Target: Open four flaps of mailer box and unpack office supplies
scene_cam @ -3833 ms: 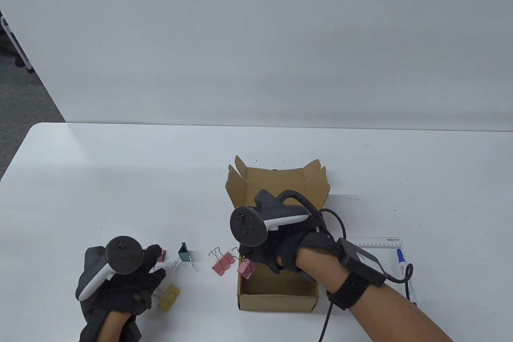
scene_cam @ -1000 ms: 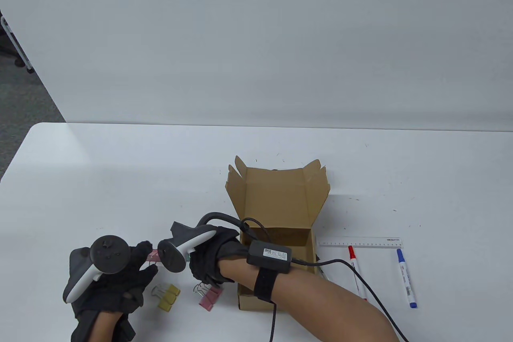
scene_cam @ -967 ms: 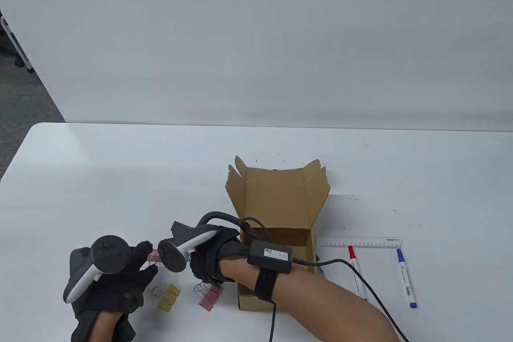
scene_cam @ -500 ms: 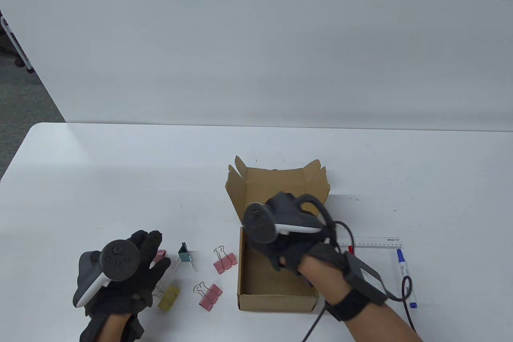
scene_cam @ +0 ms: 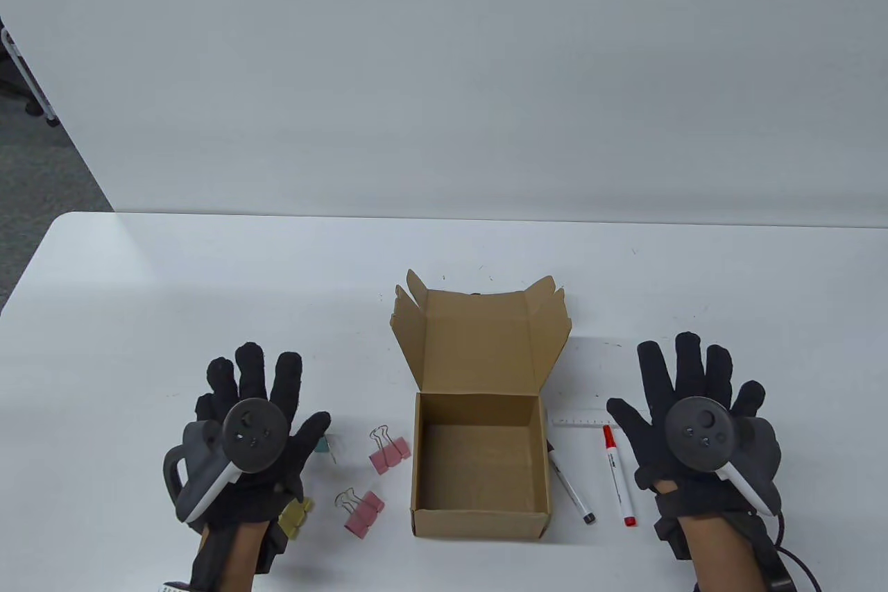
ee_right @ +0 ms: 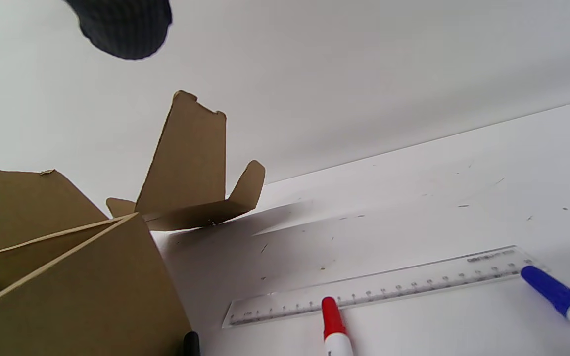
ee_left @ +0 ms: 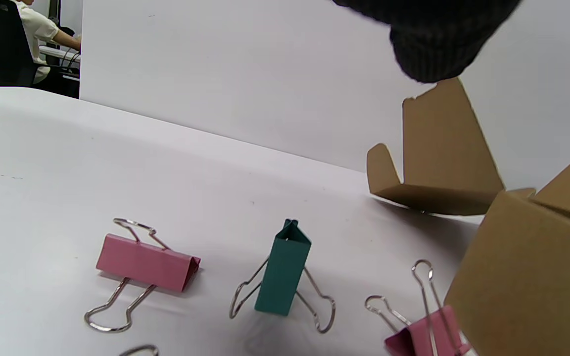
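Observation:
The brown mailer box (scene_cam: 479,516) stands open in the middle of the table, its inside bare, its lid (scene_cam: 479,342) upright at the back. My left hand (scene_cam: 270,391) hovers left of the box, fingers spread, holding nothing. My right hand (scene_cam: 666,377) does the same to the right. Left of the box lie two pink binder clips (scene_cam: 388,453) (scene_cam: 362,511), a yellow one (scene_cam: 295,517) and a teal one (ee_left: 283,269). To the right lie a black marker (scene_cam: 570,484), a red marker (scene_cam: 617,477), a clear ruler (scene_cam: 579,420) and a blue marker (ee_right: 557,294).
The white table (scene_cam: 277,286) stretches wide behind the box up to a white wall. In the left wrist view a person (ee_left: 42,29) sits far off at the top left. A cable (scene_cam: 798,557) runs from my right wrist.
My right hand left the box and swung right, over the ruler and markers. My left hand moved forward over the clips. Both hands now have their fingers spread flat.

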`<state>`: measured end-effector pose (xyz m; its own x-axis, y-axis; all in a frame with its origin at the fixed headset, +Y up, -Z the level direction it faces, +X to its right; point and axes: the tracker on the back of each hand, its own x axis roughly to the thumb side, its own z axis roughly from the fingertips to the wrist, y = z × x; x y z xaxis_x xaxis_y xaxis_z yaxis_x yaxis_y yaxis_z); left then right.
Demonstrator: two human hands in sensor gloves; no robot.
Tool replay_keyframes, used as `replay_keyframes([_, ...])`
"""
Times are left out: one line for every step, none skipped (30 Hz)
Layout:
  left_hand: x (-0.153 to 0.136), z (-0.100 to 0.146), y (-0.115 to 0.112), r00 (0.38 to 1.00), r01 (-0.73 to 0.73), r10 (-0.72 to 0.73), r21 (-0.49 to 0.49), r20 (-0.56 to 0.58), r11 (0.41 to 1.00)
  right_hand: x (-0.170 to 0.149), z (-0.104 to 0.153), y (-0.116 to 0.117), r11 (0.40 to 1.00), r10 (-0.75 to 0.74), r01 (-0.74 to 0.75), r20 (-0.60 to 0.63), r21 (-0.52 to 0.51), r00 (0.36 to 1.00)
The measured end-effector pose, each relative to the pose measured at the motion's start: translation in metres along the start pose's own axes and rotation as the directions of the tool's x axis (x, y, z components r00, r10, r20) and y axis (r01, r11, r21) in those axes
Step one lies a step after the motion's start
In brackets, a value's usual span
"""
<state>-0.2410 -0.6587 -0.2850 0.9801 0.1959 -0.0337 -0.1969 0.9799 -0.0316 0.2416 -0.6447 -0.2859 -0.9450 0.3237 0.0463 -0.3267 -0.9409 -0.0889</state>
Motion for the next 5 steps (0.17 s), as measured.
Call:
replay_keyframes([-0.0005,-0.0013,-0.0043,0.999,0.051,-0.051,-0.013,-0.001,0.999,0.0017,0.0008,0.0002,1.0,-0.007,0.007,0.004,0.004,1.0])
replay_keyframes([-0.0016,-0.0016,-0.0069,0.998,0.07,-0.07,-0.015,-0.003,0.997,0.0025,0.0015,-0.0001,1.0,-0.008,0.008,0.009,0.001,1.0])
replay_keyframes([-0.0039,-0.0017,-0.0102,0.998,0.069,-0.069,-0.025,0.0,0.997,0.0028,0.0027,-0.0008,1.0,-0.009,0.009,0.009,-0.011,1.0])
replay_keyframes([-0.0063,-0.0012,-0.0123,0.998,0.057,-0.057,-0.037,0.005,0.998,0.0025,0.0037,-0.0016,1.0,-0.013,0.013,0.004,-0.014,1.0])
replay_keyframes([-0.0079,-0.0008,-0.0132,0.999,0.05,-0.05,-0.042,0.006,0.998,0.002,0.0044,-0.0022,1.0,-0.018,0.018,0.002,-0.015,1.0])
